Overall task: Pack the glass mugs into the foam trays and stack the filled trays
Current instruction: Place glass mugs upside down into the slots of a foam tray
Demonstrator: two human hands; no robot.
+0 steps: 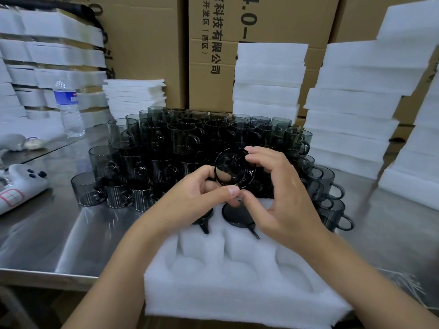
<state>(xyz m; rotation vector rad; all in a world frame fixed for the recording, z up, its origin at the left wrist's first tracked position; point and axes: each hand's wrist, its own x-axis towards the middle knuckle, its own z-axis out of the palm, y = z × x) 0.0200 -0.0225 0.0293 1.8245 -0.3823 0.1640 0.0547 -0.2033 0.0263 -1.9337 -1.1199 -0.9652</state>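
Foam tray [237,293] holds two mugs [237,216]; third mug [234,170] held

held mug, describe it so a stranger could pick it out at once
On the steel table, dark glass mugs stand massed behind a white foam tray. Above the tray's far edge, the left hand and right hand hold one mug. Alone among them it is lifted and tipped, a round end facing the camera.

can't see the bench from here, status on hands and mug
Left hand and right hand both gripping one mug, held above far end of foam tray. Two seated mugs in its far pockets, near pockets open. Mug pile close behind, path down clear.
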